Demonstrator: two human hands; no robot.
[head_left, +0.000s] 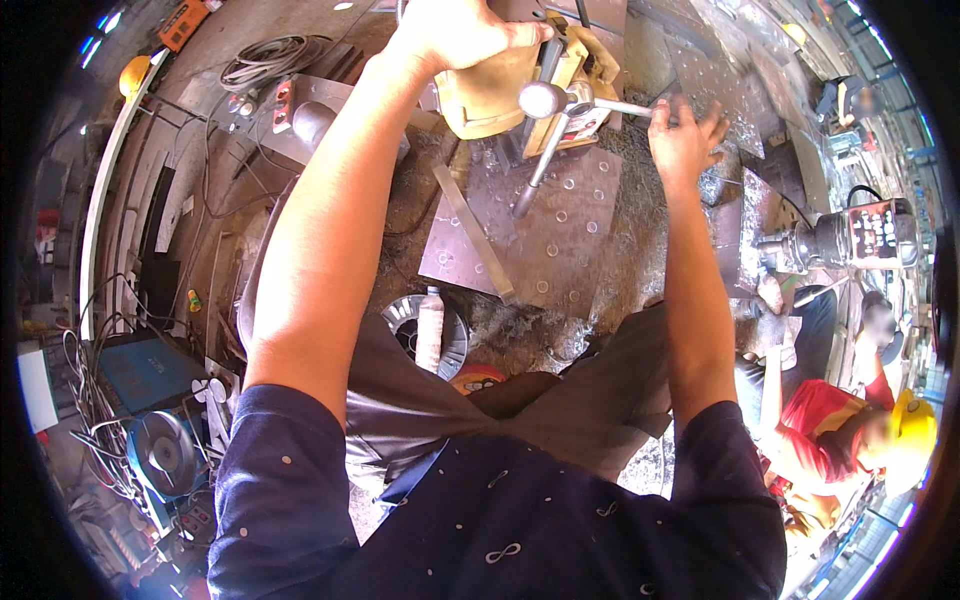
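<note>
A yellow magnetic drill (487,95) stands at the top of the view on a brown steel plate (525,235) marked with several small rings. My left hand (455,38) grips the top of its body, thumb stretched toward the dark column; the other fingers are partly cut off by the picture's edge. From the drill's hub spread the spokes of a feed handle (545,160), one with a round knob pointing up at me. Beside the end of the right-hand spoke is my right hand (685,140), its fingers apart and the spoke touching near the thumb.
A flat metal bar (473,230) lies across the plate. Near my legs, a plastic bottle (429,330) stands by a black spool (455,345). Coiled cable (270,62) lies far left, a blue machine (150,375) at left. A co-worker in a yellow helmet (912,425) sits at right.
</note>
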